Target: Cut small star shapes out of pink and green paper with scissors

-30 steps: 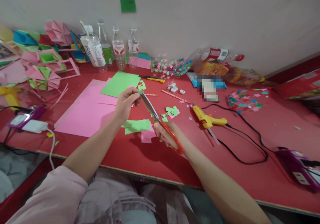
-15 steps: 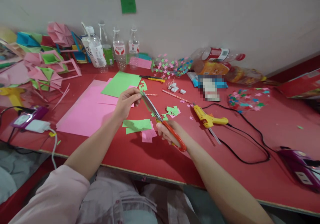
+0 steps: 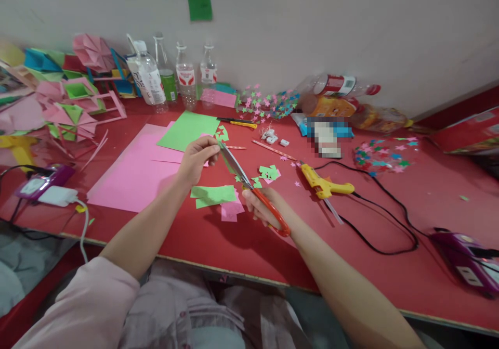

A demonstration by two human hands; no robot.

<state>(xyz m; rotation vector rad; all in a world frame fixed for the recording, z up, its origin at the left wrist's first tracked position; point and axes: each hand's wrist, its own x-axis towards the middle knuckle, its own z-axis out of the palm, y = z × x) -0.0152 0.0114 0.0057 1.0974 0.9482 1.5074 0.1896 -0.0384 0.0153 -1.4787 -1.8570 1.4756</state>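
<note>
My right hand (image 3: 261, 207) grips the red handles of a pair of scissors (image 3: 249, 185), whose blades point up and left over the red table (image 3: 218, 240). My left hand (image 3: 197, 157) is pinched at the blade tips on a small piece I cannot make out. Below the hands lie green paper scraps (image 3: 212, 195) and a pink scrap (image 3: 231, 211). A large pink sheet (image 3: 134, 169) and a green sheet (image 3: 187, 129) lie to the left.
A yellow glue gun (image 3: 325, 184) with a black cord lies right of the scissors. Plastic bottles (image 3: 183, 76) stand at the wall, folded paper models (image 3: 62, 97) crowd the far left. Paper stars (image 3: 384, 154) lie right, purple devices (image 3: 465, 263) near the edges.
Almost nothing has moved; both hands stay at the scissors, shifting only slightly with the camera.
</note>
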